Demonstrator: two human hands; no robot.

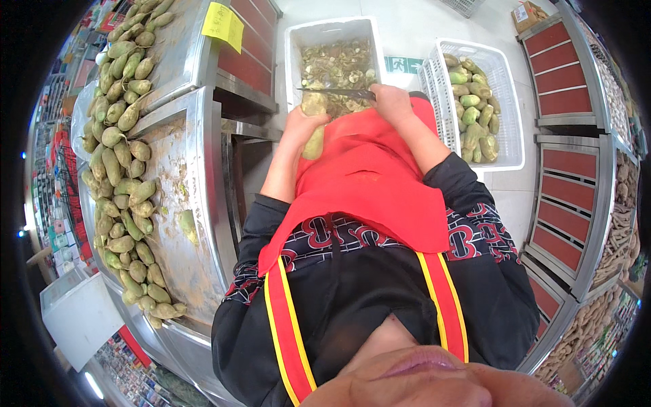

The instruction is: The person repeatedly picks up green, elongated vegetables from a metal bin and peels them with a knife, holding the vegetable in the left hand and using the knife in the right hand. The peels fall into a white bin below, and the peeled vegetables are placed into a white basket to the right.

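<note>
My left hand [303,123] is closed around a pale green radish [314,103], whose ends stick out above and below the fingers. In my right hand [392,103] is the handle of a knife [338,92]; its long dark blade points left and passes over the radish's upper end. Whether the blade touches the radish I cannot tell. Beneath both hands stands a white plastic crate [333,24] holding brown and green peelings and trimmings. Part of its near end is hidden by the radish, my left hand and my red apron [361,152].
At the right, a white slatted basket [516,127] holds many green radishes [473,102]. Radishes [117,163] lie piled on a metal display stand [185,274] at the left, with a loose one nearer its edge. More metal stands with red panels [567,188] line the right side.
</note>
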